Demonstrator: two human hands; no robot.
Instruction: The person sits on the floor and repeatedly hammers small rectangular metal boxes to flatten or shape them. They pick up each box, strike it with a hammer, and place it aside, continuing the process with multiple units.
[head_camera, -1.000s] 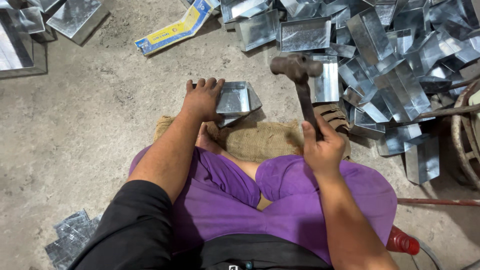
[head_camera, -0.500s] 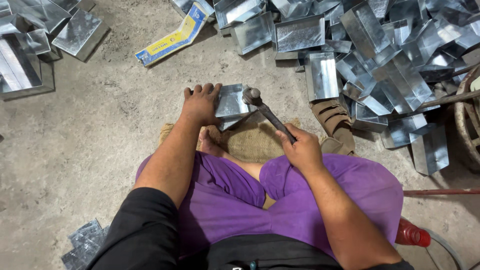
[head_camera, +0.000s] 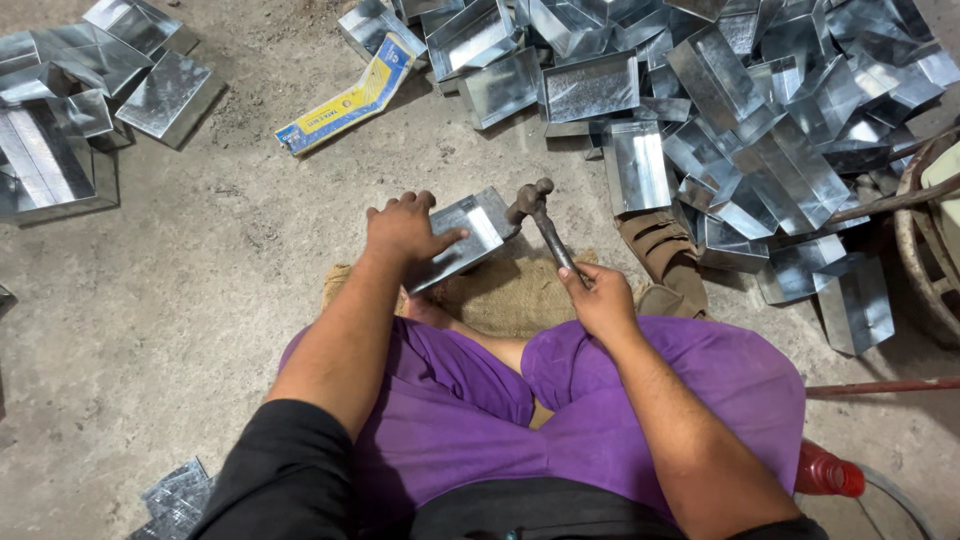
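Head view, looking down at a person seated cross-legged on a concrete floor (head_camera: 200, 330), in purple trousers. The left hand (head_camera: 405, 228) lies flat, fingers spread, pressing down on a folded sheet-metal tray (head_camera: 470, 235) that rests tilted on a burlap mat (head_camera: 510, 295) in front of the knees. The right hand (head_camera: 600, 300) is clenched around the handle of a hammer (head_camera: 545, 225), whose dark head now touches, or sits just beside, the tray's right edge. A second ago the hammer was raised upright, well clear of the metal; it has since swung down onto the tray, so a blow looks to have just landed on that edge, while the left hand has kept the tray pinned. A large heap of similar shiny trays (head_camera: 720, 120) fills the floor's far right corner, and a smaller stack (head_camera: 80, 120) sits at the far left. A long yellow-and-blue carton (head_camera: 345, 98) lies between them. A brown sandal (head_camera: 665, 255) lies just right of the mat.
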